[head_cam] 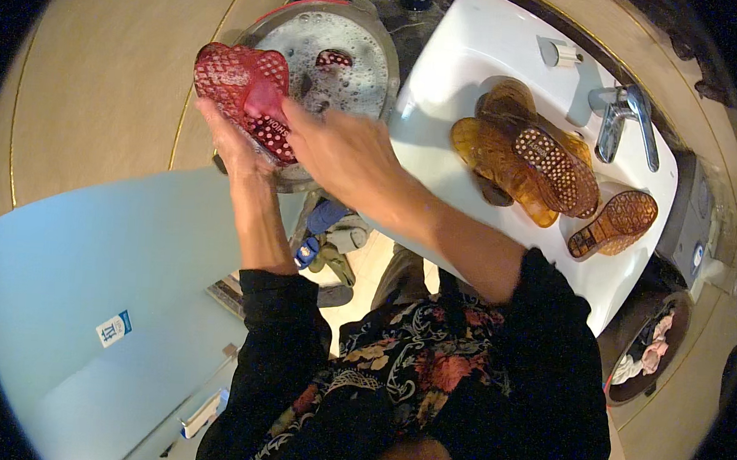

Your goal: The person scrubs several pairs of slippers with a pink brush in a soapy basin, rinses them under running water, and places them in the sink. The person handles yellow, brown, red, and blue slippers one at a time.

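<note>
My left hand holds a wet red plastic slipper from below, its patterned, pale-dotted sole turned up. Pressed on the sole is a pink scrubbing item, gripped in my right hand; its exact kind is hard to make out. Both hands are over the near left part of a round basin of foamy water. Part of another dark red dotted item shows above the suds. Several translucent brown slippers lie piled in the white washbasin to the right.
A chrome faucet rises at the washbasin's right side. Below it stands a dark bin with crumpled waste. More slippers lie on the floor below my hands. A pale blue panel fills the left side.
</note>
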{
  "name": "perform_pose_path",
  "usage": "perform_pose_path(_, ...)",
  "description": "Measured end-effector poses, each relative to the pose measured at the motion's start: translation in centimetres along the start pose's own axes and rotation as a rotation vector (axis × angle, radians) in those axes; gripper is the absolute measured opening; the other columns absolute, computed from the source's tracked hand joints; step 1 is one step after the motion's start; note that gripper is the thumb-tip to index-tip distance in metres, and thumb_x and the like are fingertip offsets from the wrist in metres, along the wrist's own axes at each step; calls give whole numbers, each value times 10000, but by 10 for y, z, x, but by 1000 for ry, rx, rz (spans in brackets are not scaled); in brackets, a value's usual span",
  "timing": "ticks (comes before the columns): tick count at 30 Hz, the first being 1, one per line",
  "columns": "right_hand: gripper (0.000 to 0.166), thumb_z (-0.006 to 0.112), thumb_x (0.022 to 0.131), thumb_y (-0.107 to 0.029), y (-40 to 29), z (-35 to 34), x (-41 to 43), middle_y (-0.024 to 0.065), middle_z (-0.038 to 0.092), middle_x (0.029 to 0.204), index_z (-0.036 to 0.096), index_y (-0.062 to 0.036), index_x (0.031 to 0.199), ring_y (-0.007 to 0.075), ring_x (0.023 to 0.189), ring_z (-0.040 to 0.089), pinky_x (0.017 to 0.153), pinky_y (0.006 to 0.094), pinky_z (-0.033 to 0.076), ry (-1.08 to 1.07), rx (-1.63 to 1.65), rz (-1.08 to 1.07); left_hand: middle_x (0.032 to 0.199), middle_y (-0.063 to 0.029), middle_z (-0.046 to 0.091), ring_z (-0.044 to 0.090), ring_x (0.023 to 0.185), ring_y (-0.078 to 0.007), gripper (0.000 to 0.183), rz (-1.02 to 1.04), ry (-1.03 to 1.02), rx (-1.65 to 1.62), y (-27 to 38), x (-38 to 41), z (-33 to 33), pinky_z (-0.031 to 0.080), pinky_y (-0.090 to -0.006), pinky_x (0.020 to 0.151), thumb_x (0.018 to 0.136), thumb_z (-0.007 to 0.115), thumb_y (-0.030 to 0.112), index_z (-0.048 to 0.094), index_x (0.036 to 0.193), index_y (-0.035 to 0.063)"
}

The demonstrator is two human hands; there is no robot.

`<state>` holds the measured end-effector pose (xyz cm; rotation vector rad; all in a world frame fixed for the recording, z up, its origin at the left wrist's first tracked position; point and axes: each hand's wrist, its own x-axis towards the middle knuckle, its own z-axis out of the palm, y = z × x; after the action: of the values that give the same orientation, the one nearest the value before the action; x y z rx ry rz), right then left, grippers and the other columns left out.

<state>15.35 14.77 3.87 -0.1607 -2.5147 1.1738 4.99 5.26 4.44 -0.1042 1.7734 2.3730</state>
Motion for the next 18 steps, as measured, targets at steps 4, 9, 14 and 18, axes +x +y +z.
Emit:
perform_pose_path(4,314,516,818,-246,4,0,0,198,575,643,509,-87,1088,371,578,587,506,460,471,22,-35,79,1204,-95,490,511,1046,-255,695,24,-141,54,-14,-8,-13,410,-377,913,830,364,607,385,1268,67)
perform_pose_path(9,185,521,802,-222,4,7,25,168,583,614,519,-65,900,353,543,590,478,465,465,170,-82,107,1203,-107,486,477,1080,-240,586,126,-145,200,-11,-22,6,368,-368,939,900,327,494,389,1259,35)
perform_pose_path(14,267,538,777,-183,-18,2,-27,167,571,606,467,-40,991,334,529,587,430,447,450,285,113,-9,1199,-129,488,479,1083,-278,658,72,-201,85,-12,1,-15,366,-398,959,872,287,573,395,1256,50)
perform_pose_path(18,236,502,798,-219,8,10,6,200,584,641,558,-8,888,357,551,588,481,456,462,225,66,149,1246,-141,454,458,1121,-283,609,-85,-221,215,-14,-19,-6,362,-392,962,887,316,514,368,1281,53)
